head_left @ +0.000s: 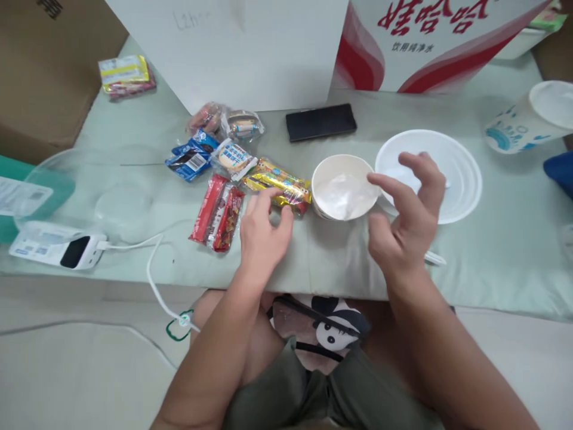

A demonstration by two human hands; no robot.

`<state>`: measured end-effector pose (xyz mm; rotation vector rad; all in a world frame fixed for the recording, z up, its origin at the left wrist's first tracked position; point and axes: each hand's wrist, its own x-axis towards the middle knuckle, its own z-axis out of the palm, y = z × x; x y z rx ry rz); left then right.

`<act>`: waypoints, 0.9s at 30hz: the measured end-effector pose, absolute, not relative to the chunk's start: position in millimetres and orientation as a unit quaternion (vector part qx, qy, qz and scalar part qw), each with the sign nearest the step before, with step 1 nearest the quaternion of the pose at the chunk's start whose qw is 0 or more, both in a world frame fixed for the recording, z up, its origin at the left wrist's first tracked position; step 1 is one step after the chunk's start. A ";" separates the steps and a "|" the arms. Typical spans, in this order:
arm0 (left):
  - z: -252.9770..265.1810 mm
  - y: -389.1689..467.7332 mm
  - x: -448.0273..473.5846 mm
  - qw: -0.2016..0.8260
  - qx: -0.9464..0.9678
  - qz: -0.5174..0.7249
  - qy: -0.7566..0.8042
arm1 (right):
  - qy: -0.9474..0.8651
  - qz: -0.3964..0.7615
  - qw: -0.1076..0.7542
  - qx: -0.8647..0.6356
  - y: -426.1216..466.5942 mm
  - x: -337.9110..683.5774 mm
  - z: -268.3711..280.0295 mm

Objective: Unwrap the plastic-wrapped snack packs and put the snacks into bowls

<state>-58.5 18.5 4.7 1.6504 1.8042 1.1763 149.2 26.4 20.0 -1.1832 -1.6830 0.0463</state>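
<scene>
Toward the near edge of the table (333, 266), the half-open left hand (262, 230), gripping nothing visible, is nearer the yellow packet (286, 184) just beyond it, whose length slants rightward to the bowl (344, 190), past which the right hand (409, 224) hangs open, empty

yellow packet (281, 178) — partly hidden by left hand (264, 232)

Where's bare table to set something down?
Bare tablecloth lies right of the white plate, between the printed cup and front edge. A narrower patch lies before the bowl, between the left hand and right hand. It's crowded left of the bowl, among snack packets, and between bowl and plate.
</scene>
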 end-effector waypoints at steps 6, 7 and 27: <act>-8.5 35.6 -54.9 0.249 0.599 0.336 0.683 | -0.704 0.013 0.556 -0.442 -3.9 134.7 3.5; -8.6 37.9 -52.5 0.247 0.596 0.329 0.689 | -0.709 0.026 0.555 -0.433 -6.3 131.7 2.2; 15.7 11.8 -61.5 0.529 0.384 0.600 0.461 | -0.700 0.126 0.565 -0.418 -33.6 149.4 -0.3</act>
